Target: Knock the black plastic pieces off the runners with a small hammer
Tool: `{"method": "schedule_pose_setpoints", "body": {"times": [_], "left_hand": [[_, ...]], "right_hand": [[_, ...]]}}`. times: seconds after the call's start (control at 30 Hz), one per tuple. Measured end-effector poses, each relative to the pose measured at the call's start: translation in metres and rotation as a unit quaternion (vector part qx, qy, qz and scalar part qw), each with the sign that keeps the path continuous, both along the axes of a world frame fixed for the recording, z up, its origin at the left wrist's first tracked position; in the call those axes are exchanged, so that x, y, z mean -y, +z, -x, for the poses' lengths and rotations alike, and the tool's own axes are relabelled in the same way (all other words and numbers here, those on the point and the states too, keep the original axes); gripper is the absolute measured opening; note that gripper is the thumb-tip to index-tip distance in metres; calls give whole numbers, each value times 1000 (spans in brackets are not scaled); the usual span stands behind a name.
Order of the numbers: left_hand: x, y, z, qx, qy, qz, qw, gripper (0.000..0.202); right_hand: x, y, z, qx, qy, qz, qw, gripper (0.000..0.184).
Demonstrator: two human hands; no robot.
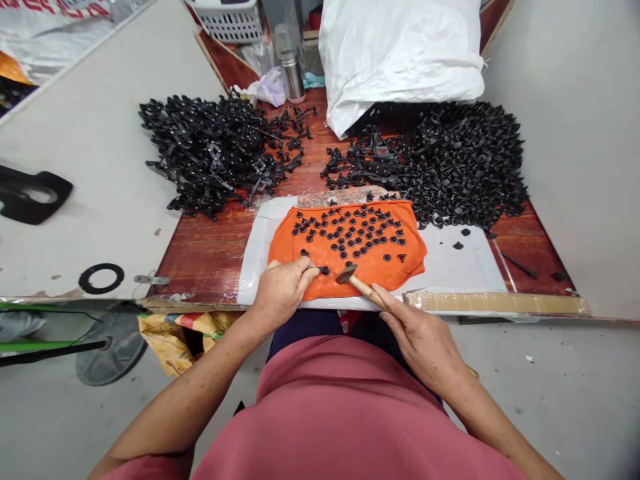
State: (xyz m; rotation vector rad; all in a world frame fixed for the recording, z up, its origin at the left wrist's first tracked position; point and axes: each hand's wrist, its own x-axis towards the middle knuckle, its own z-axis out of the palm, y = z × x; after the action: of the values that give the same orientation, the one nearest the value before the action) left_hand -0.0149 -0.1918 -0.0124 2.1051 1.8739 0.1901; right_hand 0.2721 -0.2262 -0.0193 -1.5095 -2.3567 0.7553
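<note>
My left hand (pixel 283 288) is closed at the near left of an orange cloth (pixel 280 250), pinching a small black plastic part (pixel 324 271) whose round end lies on the cloth. My right hand (pixel 423 337) is wrapped round the wooden handle of a hammer (pixel 367 290). The hammer's head sits just right of the pinched part, close to the cloth; whether it touches is unclear. Several small black round-headed pieces (pixel 351 230) stand in loose rows across the cloth, beyond both hands.
A tangled heap of black plastic parts (pixel 215 150) lies at the back left, and a heap of round black pieces (pixel 465 160) at the back right. A white sack (pixel 400 53) leans over the latter. A steel flask (pixel 293 77) stands behind. Cardboard edging (pixel 495 304) runs along the front.
</note>
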Motion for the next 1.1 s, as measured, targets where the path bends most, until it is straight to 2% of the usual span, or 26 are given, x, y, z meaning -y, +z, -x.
{"method": "schedule_pose_setpoints", "body": {"times": [0.17,0.5,0.7,0.97,1.1], "left_hand": [[0,0,1,7,0,-3,1000,30],[1,-6,-5,28,7,-24,999,27],[0,-4,-1,46,-6,-12,999,28],[2,0,3,88,30,-20,995,28],[3,-2,2,87,21,-27,996,29]], "right_hand": [[0,2,0,1,0,11,1000,53],[-8,30,13,-96,0,-141,985,54],[-11,24,17,-116,3,-120,986,56],[-12,16,9,-71,-7,-94,993,52],[-8,8,5,-43,-14,-87,995,51]]}}
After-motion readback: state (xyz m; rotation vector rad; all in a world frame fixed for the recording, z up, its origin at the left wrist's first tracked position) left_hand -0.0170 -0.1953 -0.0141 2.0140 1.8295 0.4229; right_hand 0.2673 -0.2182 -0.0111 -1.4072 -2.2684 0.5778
